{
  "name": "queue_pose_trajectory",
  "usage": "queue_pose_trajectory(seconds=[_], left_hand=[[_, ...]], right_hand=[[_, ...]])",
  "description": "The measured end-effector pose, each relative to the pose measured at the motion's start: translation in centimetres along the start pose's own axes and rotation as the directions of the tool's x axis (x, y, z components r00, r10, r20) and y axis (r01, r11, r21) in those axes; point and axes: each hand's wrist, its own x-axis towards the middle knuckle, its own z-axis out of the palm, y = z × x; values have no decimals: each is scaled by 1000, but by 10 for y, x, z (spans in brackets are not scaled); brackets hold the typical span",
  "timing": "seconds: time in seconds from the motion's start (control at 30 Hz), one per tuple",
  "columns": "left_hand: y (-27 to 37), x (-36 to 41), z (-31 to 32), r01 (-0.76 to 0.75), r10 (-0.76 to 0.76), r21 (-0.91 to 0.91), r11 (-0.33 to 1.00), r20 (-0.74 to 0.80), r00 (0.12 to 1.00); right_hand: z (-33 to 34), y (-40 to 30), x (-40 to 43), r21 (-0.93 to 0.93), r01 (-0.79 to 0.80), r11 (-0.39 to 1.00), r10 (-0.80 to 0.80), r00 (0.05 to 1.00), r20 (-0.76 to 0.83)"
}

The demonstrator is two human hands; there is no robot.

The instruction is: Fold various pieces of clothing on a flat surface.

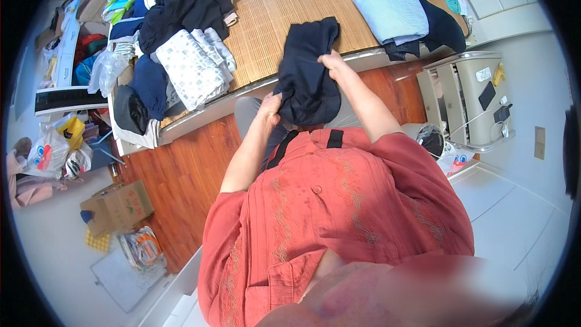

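A dark navy cloth garment is stretched between my two hands, over my lap and the front edge of the bed. My left hand grips its near left edge. On the opposite edge, farther from my body, my right hand pinches the cloth. The garment's far end rests over the bamboo mat that covers the bed. What kind of garment it is, I cannot tell. To its left lies a white patterned folded cloth; to its right, a blue-and-white striped folded cloth.
Black clothes are heaped at the bed's left, beside a navy bundle. A beige bedside cabinet with drawers ajar stands at right, near a waste bin. A cardboard box sits on the wooden floor at left.
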Motion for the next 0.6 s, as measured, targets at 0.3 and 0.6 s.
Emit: queue_pose_trajectory(seconds=[0.3, 0.6], left_hand=[[-17, 2, -20, -12, 14, 173, 985, -10, 1000], [15, -21, -4, 213, -192, -148, 966, 144, 971]], right_hand=[[-34, 36, -2, 189, -164, 968, 164, 986, 17], [-26, -10, -42, 188, -100, 977, 61, 977, 205]])
